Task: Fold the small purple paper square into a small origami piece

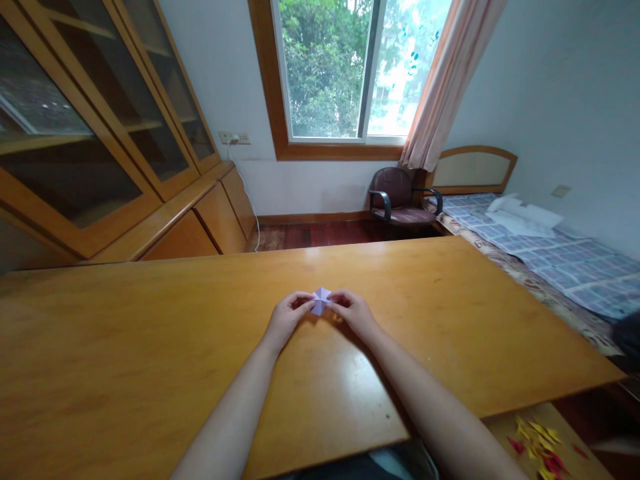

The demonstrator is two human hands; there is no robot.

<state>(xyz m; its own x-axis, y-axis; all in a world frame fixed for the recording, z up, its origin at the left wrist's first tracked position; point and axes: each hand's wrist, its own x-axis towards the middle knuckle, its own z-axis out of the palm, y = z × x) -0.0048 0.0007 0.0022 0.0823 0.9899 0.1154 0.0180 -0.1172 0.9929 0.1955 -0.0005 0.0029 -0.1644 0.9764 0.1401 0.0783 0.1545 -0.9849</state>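
Between my two hands, over the middle of the wooden table [150, 347], is a small piece of folded purple paper [321, 302] with creases meeting near its centre. My left hand [291, 315] is closed in a pinch on the paper's left edge. On the opposite edge, the thumb and fingers of my right hand [353, 311] pinch it too. Both hands are low, close to the tabletop. The fingertips partly cover the sides of the paper.
Yellow and red folded paper pieces [543, 443] lie on a lower surface at the bottom right. Beyond the table are a dark red armchair [400, 197], a bed [565, 250] with a checked cover, and a glass-door cabinet [115, 127] on the left.
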